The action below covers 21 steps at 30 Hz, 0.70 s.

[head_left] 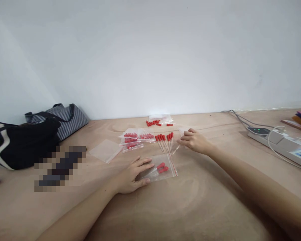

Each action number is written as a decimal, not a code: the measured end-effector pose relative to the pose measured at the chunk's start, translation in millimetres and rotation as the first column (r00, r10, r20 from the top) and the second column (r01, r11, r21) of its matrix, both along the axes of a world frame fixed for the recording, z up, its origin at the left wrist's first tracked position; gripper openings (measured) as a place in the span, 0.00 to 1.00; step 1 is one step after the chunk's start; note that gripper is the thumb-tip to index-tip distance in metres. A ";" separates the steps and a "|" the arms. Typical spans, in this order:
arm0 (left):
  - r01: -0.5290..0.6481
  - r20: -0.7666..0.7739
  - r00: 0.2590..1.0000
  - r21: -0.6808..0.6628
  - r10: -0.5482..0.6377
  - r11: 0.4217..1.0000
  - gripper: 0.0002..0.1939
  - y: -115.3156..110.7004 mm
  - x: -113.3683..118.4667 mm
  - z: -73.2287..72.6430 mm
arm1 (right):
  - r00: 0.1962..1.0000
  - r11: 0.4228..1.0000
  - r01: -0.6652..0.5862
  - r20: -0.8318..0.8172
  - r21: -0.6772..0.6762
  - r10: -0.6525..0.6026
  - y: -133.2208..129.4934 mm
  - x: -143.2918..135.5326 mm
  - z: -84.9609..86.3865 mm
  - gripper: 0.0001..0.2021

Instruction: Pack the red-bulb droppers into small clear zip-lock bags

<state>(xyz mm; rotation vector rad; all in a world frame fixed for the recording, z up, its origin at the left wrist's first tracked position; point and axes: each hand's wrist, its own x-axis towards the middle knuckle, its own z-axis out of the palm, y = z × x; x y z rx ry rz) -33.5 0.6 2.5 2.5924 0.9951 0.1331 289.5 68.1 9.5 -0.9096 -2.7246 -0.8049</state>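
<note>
My left hand (133,175) lies flat with fingers spread, its fingertips on a clear zip bag (171,173). Inside that bag are two droppers (163,169) with red bulbs and thin pale stems. My right hand (194,141) has its fingers pinched together, and a thin pale dropper stem (176,149) sticks out below them; its bulb is hidden by the fingers. Just left of this hand, several red-bulbed droppers (162,138) lie in a row, bulbs pointing away from me. Partly behind my right hand is another clear bag (182,130).
Filled zip bags of red-bulbed droppers (130,140) overlap left of the row, beside a flat bag (105,150). Loose droppers (153,123) lie near the wall. Fabric bags (22,144) and a blurred dark object (62,167) stand left; a power strip (286,145) with cables lies right.
</note>
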 end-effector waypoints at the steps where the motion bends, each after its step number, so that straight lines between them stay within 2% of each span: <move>1: -0.002 -0.002 1.000 0.000 0.002 1.000 0.25 -0.1 0.4 0.5 | 0.999 1.000 -0.020 -0.029 0.021 0.021 -6.5 3.4 -2.0 0.10; 4: -0.013 -0.005 1.000 0.000 0.013 1.000 0.25 -0.6 2.0 2.6 | 0.993 0.997 -0.073 -0.087 0.035 0.076 -21.9 8.1 -8.5 0.11; 7: -0.018 0.009 1.000 0.006 0.018 1.000 0.25 -1.5 3.3 4.4 | 0.991 0.995 -0.095 -0.099 -0.017 0.093 -29.8 4.2 -11.5 0.13; 13: -0.014 0.017 1.000 0.017 0.014 1.000 0.25 -1.9 4.9 5.5 | 0.988 0.981 -0.109 -0.124 -0.159 0.090 -43.4 -14.8 -7.7 0.16; 18: -0.022 0.010 1.000 0.015 0.022 1.000 0.25 -1.6 5.0 4.7 | 0.980 0.965 -0.159 -0.151 -0.208 0.129 -59.7 -32.5 -11.3 0.16; 21: -0.021 0.024 0.999 0.015 0.021 1.000 0.25 -1.7 4.9 4.1 | 0.961 0.935 -0.204 -0.243 -0.290 0.135 -63.7 -39.4 -15.8 0.15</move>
